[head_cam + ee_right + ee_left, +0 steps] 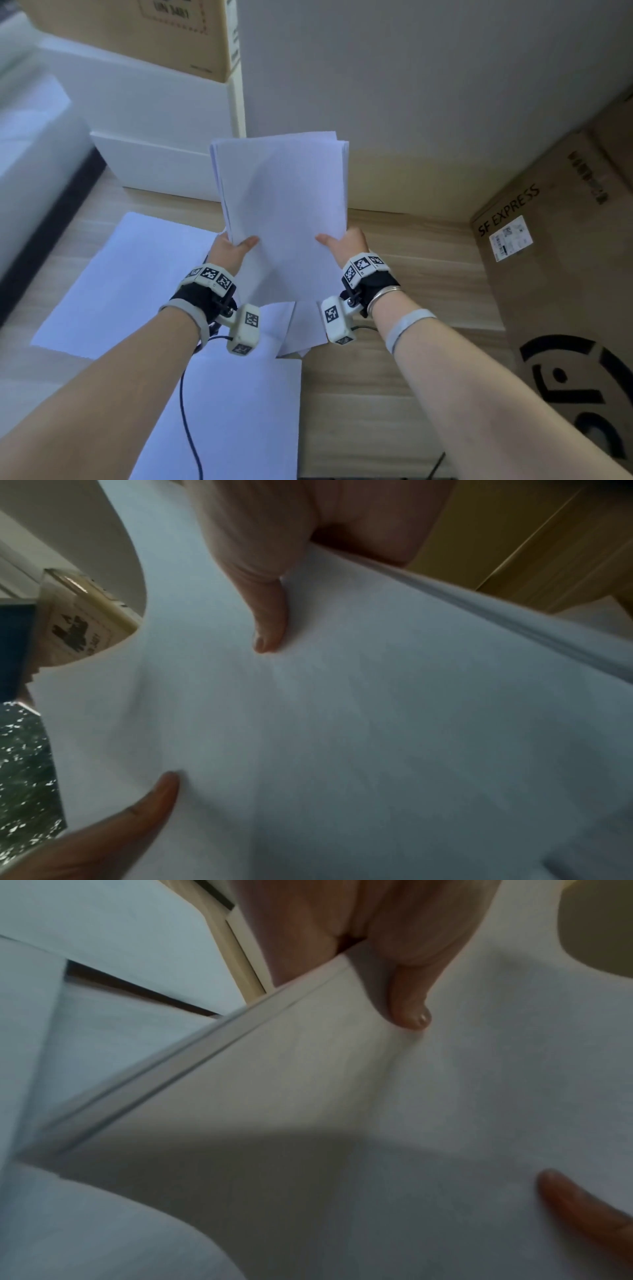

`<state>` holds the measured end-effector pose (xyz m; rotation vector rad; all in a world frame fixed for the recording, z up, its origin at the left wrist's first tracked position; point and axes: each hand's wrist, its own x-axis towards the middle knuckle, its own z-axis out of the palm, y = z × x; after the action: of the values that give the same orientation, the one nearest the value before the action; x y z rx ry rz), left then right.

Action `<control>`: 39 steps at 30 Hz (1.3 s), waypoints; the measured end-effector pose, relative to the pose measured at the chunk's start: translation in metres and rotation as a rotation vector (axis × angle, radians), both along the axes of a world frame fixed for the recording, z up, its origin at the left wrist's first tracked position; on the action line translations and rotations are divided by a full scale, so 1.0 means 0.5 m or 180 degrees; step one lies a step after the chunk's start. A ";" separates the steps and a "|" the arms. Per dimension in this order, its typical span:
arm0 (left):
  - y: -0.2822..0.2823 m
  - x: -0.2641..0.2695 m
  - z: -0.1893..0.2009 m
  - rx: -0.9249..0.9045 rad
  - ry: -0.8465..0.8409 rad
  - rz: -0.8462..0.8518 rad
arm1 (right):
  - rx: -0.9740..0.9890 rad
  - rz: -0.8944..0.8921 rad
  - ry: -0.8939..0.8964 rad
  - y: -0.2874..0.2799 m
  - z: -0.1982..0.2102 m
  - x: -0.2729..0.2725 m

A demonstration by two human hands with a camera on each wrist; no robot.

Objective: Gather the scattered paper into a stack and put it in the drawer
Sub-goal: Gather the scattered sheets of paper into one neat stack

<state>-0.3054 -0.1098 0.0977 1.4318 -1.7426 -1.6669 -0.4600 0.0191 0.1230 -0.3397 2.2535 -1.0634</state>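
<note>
Head view, left grip: the left hand (230, 247) pinches the paper stack (281, 202) at its lower left edge, thumb on top.
Right grip: the right hand (346, 244) clamps the lower right edge, thumb (270, 626) pressed on the top sheet.
Stack: held up above the wooden worktop (394, 377), edges uneven.
Loose sheets (130, 284): lying flat on the worktop below.
Writing: "SF EXPRESS" on the cardboard box (548, 260) at right.

The fingers of both hands lie hidden behind the paper stack (281, 205), only thumbs showing. The cardboard box (561, 274) at three o'clock is cut by the head view's edge, and the loose sheet (219, 421) at six o'clock runs off the bottom. Both wrist views are blurred, perhaps by motion.
</note>
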 end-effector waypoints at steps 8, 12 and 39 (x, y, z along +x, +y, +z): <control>-0.025 0.009 0.022 -0.0092 0.0097 0.0074 | -0.0544 0.0127 0.0407 -0.008 -0.014 -0.004; -0.044 0.008 0.035 -0.0122 0.0069 0.0079 | -0.0577 0.0212 0.0477 0.001 -0.023 -0.024; -0.089 0.493 -0.087 0.0107 -0.0970 0.1326 | 0.1244 0.3161 0.0744 -0.110 -0.195 0.350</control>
<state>-0.0588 -0.1540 0.0542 1.9865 -1.4228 -1.3158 -0.2848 -0.0358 0.0257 -1.2747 1.9811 -0.0651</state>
